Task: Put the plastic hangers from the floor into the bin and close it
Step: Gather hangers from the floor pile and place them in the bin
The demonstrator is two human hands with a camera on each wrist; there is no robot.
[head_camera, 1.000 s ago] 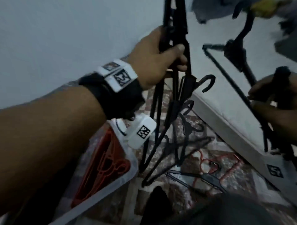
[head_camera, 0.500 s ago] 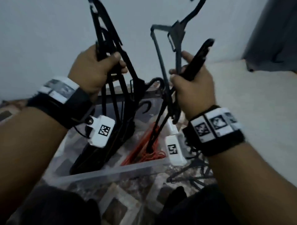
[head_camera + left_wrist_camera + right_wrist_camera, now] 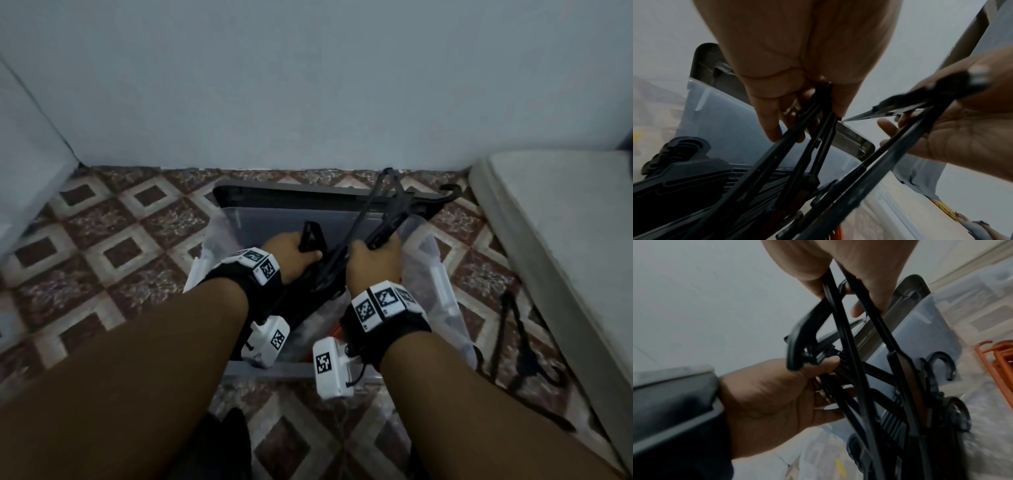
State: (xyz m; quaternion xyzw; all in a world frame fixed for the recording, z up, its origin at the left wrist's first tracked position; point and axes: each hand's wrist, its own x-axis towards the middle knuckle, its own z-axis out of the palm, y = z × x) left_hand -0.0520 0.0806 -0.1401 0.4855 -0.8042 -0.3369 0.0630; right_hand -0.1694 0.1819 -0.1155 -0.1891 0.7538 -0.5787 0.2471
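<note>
A clear plastic bin (image 3: pixel 442 284) stands open on the tiled floor, and both my hands are down inside it. My left hand (image 3: pixel 308 251) grips a bundle of black hangers (image 3: pixel 797 162) that reaches down into the bin. My right hand (image 3: pixel 376 246) grips another bunch of black hangers (image 3: pixel 390 209), which slants up over the bin's far right corner. Orange hangers (image 3: pixel 999 363) lie in the bin beneath them. In the left wrist view my left hand (image 3: pixel 793 113) curls round the hanger bars, with my right hand (image 3: pixel 962 129) close beside it.
The bin's dark lid (image 3: pixel 274 195) leans behind it against the pale wall. More black hangers (image 3: pixel 513 342) lie on the floor to the right of the bin, beside a white mattress edge (image 3: pixel 565 240). A white panel (image 3: pixel 27 171) stands at the left.
Both hands have come down from chest height into the bin, carrying their black hangers. The hangers now lie low and slanted instead of standing upright.
</note>
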